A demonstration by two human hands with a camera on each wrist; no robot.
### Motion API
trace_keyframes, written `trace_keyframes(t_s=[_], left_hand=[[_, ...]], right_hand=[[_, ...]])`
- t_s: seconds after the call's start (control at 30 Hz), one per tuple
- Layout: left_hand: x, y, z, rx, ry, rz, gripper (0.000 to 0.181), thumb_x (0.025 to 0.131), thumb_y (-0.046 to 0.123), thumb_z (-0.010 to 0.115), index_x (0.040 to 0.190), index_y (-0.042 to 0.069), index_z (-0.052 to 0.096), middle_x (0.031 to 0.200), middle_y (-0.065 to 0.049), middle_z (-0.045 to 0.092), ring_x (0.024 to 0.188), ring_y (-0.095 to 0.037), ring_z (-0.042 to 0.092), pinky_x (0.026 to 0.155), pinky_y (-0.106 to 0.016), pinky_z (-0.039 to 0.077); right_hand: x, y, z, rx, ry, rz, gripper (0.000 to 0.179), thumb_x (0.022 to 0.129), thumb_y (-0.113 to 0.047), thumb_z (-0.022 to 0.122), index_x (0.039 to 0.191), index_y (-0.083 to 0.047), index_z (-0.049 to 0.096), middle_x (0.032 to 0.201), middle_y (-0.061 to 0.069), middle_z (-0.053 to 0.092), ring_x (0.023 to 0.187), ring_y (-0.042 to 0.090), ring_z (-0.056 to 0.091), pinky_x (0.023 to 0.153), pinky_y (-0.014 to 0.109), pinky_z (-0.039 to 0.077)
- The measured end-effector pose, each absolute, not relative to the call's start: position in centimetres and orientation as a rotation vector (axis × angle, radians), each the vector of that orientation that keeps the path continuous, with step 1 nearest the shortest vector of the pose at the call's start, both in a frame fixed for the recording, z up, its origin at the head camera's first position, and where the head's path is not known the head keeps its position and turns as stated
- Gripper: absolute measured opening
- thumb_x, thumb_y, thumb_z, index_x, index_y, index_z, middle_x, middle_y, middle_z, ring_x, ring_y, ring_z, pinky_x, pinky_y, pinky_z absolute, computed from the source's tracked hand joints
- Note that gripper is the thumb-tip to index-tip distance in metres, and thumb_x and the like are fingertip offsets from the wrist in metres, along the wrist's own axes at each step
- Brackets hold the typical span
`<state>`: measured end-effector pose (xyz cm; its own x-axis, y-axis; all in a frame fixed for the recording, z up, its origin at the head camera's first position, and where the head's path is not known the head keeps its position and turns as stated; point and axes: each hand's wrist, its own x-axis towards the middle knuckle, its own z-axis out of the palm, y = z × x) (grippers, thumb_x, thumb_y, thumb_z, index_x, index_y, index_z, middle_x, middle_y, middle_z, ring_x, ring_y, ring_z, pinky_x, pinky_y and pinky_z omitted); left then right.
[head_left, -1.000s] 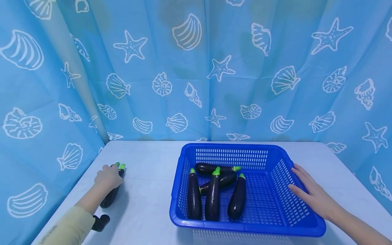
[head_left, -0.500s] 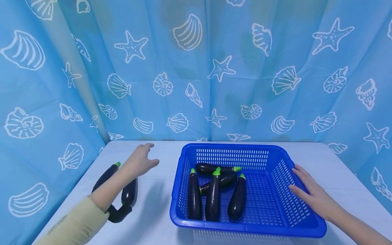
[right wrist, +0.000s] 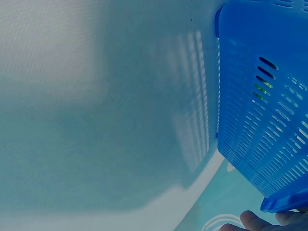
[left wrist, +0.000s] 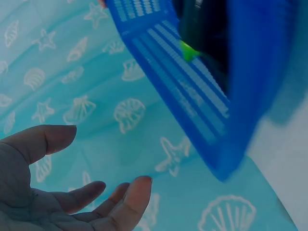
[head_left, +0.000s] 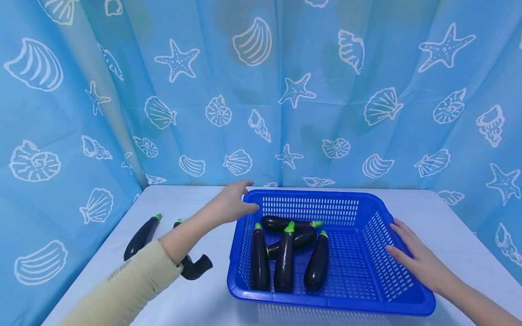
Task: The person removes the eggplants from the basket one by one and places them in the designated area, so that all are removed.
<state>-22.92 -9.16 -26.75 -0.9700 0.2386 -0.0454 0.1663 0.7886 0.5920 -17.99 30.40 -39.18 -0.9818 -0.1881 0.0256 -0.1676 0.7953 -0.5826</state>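
Observation:
My left hand (head_left: 232, 203) is empty, its thumb and fingers spread apart, by the back left corner of the blue plastic basket (head_left: 338, 304). The left wrist view shows the same hand (left wrist: 91, 192) with nothing between its fingers and the basket rim (left wrist: 221, 166) beyond them. My right hand (head_left: 420, 260) rests on the basket's right rim with its fingers extended; in the right wrist view its fingertips (right wrist: 252, 220) are right at the rim. Several eggplants with green stems lie in the basket, among them one upright in view (head_left: 284, 262) and one at the right (head_left: 316, 265).
Left of the basket, an eggplant (head_left: 140, 237) lies on the white table (head_left: 220, 290). A second eggplant (head_left: 178, 222) is mostly hidden under my left forearm. A black device (head_left: 196, 267) is on my left wrist. A blue shell-print curtain (head_left: 261, 90) surrounds the table.
My left hand has lifted off the eggplants at the left and moved right to the basket's back left corner. My right hand and the basket have stayed put.

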Motion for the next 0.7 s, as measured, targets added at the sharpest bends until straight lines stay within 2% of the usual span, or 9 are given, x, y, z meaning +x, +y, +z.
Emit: trace_keyframes(t_s=[0.17, 0.37, 0.47, 0.53, 0.6, 0.7], left_hand=[[-23.0, -6.7, -26.5, 0.413, 2.774, 0.977, 0.061, 0.086, 0.021, 0.061, 0.139, 0.006, 0.034, 0.134, -0.019, 0.045, 0.121, -0.033, 0.046, 0.094, -0.048, 0.044], [-23.3, -3.5, -27.5, 0.476, 2.737, 0.878, 0.061, 0.086, 0.023, 0.062, 0.138, 0.007, 0.037, 0.131, -0.016, 0.049, 0.115, -0.028, 0.05, 0.095, -0.044, 0.044], [-23.5, -1.9, -28.2, 0.48, 2.725, 0.813, 0.062, 0.084, 0.026, 0.064, 0.138, 0.009, 0.038, 0.13, -0.013, 0.051, 0.108, -0.025, 0.052, 0.092, -0.041, 0.045], [-23.8, -0.9, -28.8, 0.472, 2.694, 0.814, 0.063, 0.083, 0.026, 0.065, 0.138, 0.01, 0.038, 0.13, -0.012, 0.051, 0.102, -0.024, 0.055, 0.086, -0.039, 0.048], [-24.0, -0.1, -29.4, 0.462, 2.663, 0.831, 0.064, 0.083, 0.027, 0.066, 0.138, 0.011, 0.038, 0.132, -0.01, 0.05, 0.102, -0.023, 0.055, 0.084, -0.038, 0.049], [-24.2, 1.1, -30.3, 0.428, 2.62, 0.859, 0.064, 0.082, 0.026, 0.067, 0.138, 0.011, 0.039, 0.133, -0.009, 0.049, 0.097, -0.023, 0.057, 0.073, -0.034, 0.052]], right_hand=[[-18.1, 30.5, -39.1, -0.291, 2.94, -0.952, 0.069, 0.096, -0.036, 0.039, 0.142, 0.006, 0.01, 0.145, 0.033, 0.004, 0.126, 0.058, 0.014, 0.083, 0.077, 0.022], [-18.0, 30.5, -39.3, -0.284, 2.937, -0.958, 0.069, 0.096, -0.035, 0.039, 0.143, 0.006, 0.009, 0.146, 0.033, 0.004, 0.126, 0.057, 0.013, 0.083, 0.077, 0.021], [-18.0, 30.5, -39.3, -0.284, 2.941, -0.956, 0.069, 0.096, -0.036, 0.039, 0.143, 0.006, 0.009, 0.146, 0.032, 0.003, 0.126, 0.057, 0.013, 0.083, 0.077, 0.021], [-18.0, 30.6, -39.4, -0.283, 2.943, -0.954, 0.07, 0.096, -0.036, 0.039, 0.143, 0.005, 0.009, 0.146, 0.032, 0.003, 0.126, 0.057, 0.013, 0.083, 0.077, 0.021], [-18.0, 30.6, -39.4, -0.282, 2.943, -0.953, 0.07, 0.096, -0.036, 0.039, 0.143, 0.005, 0.009, 0.146, 0.032, 0.003, 0.126, 0.057, 0.013, 0.083, 0.077, 0.021], [-18.0, 30.5, -39.3, -0.282, 2.944, -0.951, 0.069, 0.096, -0.036, 0.039, 0.143, 0.006, 0.009, 0.146, 0.032, 0.004, 0.126, 0.057, 0.013, 0.083, 0.077, 0.021]])
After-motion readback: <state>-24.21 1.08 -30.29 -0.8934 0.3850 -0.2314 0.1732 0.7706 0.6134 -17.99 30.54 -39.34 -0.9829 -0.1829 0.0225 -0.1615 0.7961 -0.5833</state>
